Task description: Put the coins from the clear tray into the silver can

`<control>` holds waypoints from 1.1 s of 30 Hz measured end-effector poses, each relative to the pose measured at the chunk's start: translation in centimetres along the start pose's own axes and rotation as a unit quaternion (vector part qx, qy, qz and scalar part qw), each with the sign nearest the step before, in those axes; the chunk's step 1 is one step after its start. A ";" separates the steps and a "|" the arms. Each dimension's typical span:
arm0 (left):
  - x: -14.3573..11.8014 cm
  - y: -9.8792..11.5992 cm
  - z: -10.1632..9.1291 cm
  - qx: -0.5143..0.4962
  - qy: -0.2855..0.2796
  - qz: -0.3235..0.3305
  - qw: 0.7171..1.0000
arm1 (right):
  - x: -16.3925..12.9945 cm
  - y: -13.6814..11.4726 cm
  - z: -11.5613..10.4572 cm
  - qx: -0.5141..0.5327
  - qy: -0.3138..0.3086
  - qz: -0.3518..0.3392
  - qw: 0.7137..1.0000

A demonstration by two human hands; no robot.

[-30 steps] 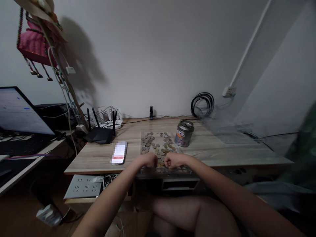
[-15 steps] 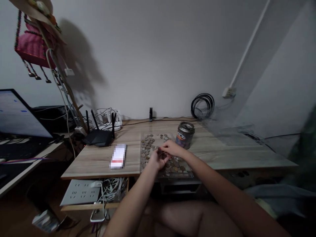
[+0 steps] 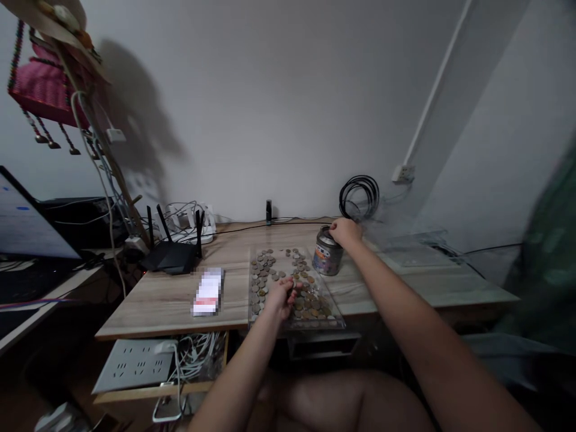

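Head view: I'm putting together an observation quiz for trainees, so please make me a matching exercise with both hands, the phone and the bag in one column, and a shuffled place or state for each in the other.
Column one:
1. Right hand
2. Left hand
3. Phone
4. Bag

Column two:
A. Over the coins
B. Pink, hanging
C. At the top of the tin
D. Lying flat, lit up

Pairs: 1-C, 2-A, 3-D, 4-B

Passable: desk (image 3: 236,258) strip between phone (image 3: 208,292) and tray (image 3: 310,324), plus the stretch from tray back to bottle (image 3: 269,212); blocked: left hand (image 3: 284,297) over tray's middle, can (image 3: 327,259) just beside tray's right edge, right hand (image 3: 346,233) at can's top; router (image 3: 171,257) behind phone.
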State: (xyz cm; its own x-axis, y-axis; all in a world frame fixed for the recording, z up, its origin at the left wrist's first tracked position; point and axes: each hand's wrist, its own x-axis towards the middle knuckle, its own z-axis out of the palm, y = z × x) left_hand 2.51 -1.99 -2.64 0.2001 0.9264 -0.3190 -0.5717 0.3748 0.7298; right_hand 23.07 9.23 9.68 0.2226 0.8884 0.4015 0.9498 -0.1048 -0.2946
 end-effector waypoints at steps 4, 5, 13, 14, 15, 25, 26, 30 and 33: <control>-0.1 -0.4 -0.2 0.062 -0.004 0.081 0.995 | -5.8 -3.5 0.9 0.065 0.011 -0.112 0.991; -0.1 -0.4 -0.2 0.072 -0.004 0.111 0.991 | -7.8 -4.4 1.4 0.105 -0.062 -0.152 0.981; -0.9 -0.2 0.4 0.052 -0.036 0.124 0.990 | -13.4 -5.8 2.9 0.290 -0.250 -0.176 0.907; -0.9 -0.1 0.4 0.033 -0.035 0.098 0.994 | -11.9 -5.1 2.1 0.275 -0.197 -0.162 0.927; -0.9 0.1 0.3 0.009 -0.027 0.067 0.997 | -10.1 -4.3 1.1 0.249 -0.127 -0.143 0.949; -1.1 0.8 0.0 -0.154 0.040 -0.039 0.986 | 0.3 0.2 -0.7 -0.020 -0.028 0.034 0.999; -1.2 0.8 0.0 -0.153 0.036 -0.035 0.987 | -0.2 -0.3 -0.6 -0.028 -0.014 0.025 0.999; -1.1 0.8 -0.1 -0.147 0.020 -0.028 0.989 | -5.7 -3.4 0.3 -0.019 0.047 -0.125 0.991; -0.8 0.9 -0.2 -0.125 0.036 -0.011 0.991 | -12.0 -5.8 2.0 0.003 -0.138 -0.303 0.943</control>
State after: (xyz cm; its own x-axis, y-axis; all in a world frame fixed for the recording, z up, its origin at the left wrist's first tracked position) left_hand 1.65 -2.38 -1.90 0.1627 0.9102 -0.3809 -0.7488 0.3652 0.5531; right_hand 14.46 0.13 4.81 -0.4267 0.8671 0.2572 0.8832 0.4607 -0.0879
